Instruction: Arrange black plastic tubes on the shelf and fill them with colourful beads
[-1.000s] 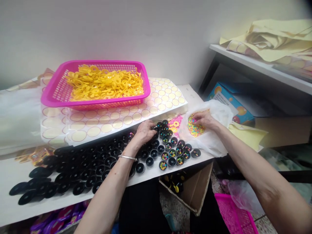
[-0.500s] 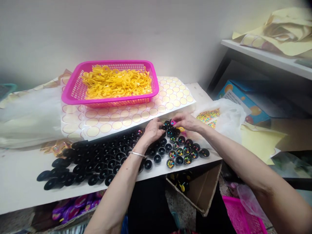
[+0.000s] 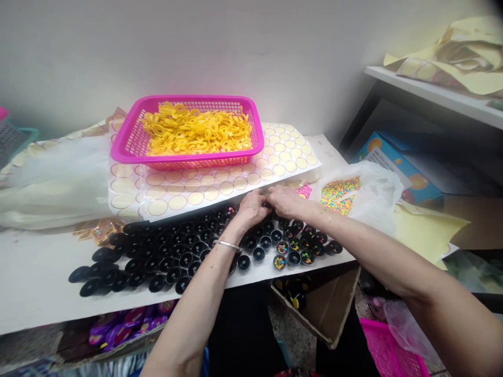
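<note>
Many small round black cups (image 3: pixel 186 259) stand close together along the table. Those on the right, such as one cup (image 3: pixel 280 262), hold small coloured beads, while many on the left look bare inside. My left hand (image 3: pixel 253 209), with a bangle on its wrist, reaches in at the back of the cups, fingers curled. Almost touching it, my right hand (image 3: pixel 288 202) is closed with its fingers bent down over the same spot. Whatever sits between the fingertips of either hand is hidden. Beside my right hand lie pink beads (image 3: pixel 304 191) and a white bag of multicoloured beads (image 3: pixel 340 195).
A pink basket (image 3: pixel 188 158) of yellow plastic pieces (image 3: pixel 196 131) stands on sheets of round stickers (image 3: pixel 196 198). Plastic bags (image 3: pixel 51 183) lie at left. An open carton (image 3: pixel 334 309) is below the table edge. A shelf (image 3: pixel 432 91) juts out at right.
My right hand has moved left, up against my left hand. The small pink thing at its fingertips is now out of sight, and the pink beads behind it have come into view.
</note>
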`<state>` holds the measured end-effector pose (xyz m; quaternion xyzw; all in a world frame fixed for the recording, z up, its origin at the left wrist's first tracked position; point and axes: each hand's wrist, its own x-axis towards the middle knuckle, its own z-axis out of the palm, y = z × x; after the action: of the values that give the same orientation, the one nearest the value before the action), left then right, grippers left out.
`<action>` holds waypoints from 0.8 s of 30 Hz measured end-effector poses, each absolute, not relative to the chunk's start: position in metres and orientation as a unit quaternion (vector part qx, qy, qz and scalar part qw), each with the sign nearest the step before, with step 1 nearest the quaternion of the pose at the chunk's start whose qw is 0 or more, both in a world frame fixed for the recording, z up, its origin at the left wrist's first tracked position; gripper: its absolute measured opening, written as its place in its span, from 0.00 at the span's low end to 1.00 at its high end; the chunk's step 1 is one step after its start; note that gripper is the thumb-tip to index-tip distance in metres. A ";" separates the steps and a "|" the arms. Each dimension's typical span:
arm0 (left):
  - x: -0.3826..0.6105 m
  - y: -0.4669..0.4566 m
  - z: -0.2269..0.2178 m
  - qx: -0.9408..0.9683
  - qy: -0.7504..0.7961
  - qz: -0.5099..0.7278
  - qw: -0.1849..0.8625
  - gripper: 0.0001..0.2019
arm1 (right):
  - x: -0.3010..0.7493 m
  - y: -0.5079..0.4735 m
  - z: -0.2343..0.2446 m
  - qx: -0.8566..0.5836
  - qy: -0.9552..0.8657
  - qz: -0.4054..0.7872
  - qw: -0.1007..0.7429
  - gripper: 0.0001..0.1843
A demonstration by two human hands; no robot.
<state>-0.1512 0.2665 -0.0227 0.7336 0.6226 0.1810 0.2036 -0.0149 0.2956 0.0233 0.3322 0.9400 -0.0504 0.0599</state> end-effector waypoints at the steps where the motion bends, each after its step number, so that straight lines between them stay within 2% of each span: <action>1: -0.151 0.266 -0.023 0.734 0.622 0.181 0.203 0.10 | -0.014 0.294 0.025 0.332 0.941 -0.046 0.055 0.09; 3: -0.152 0.266 -0.025 0.735 0.622 0.186 0.198 0.11 | -0.007 0.293 0.031 0.339 0.939 -0.041 0.040 0.08; 7: -0.155 0.263 -0.025 0.739 0.613 0.211 0.183 0.11 | 0.045 0.301 0.035 0.382 0.923 -0.045 -0.004 0.14; 9: -0.158 0.261 -0.022 0.743 0.611 0.210 0.172 0.11 | 0.084 0.310 0.030 0.472 0.879 -0.046 -0.048 0.14; 11: -0.162 0.260 -0.018 0.739 0.630 0.186 0.150 0.12 | 0.120 0.321 0.019 0.597 0.802 -0.004 0.014 0.12; 13: -0.166 0.260 -0.015 0.728 0.655 0.158 0.128 0.14 | 0.143 0.330 0.007 0.638 0.769 0.010 0.039 0.12; 18: -0.171 0.260 -0.014 0.714 0.680 0.122 0.111 0.14 | 0.147 0.349 -0.017 0.632 0.774 -0.032 0.030 0.12; 24: -0.170 0.262 -0.014 0.722 0.673 0.103 0.119 0.15 | 0.145 0.361 -0.026 0.574 0.795 -0.187 -0.050 0.07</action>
<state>-0.1702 0.2619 -0.0139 0.7224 0.6734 0.1031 0.1187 0.1453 0.3605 -0.0259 0.5742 0.7955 -0.1870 -0.0503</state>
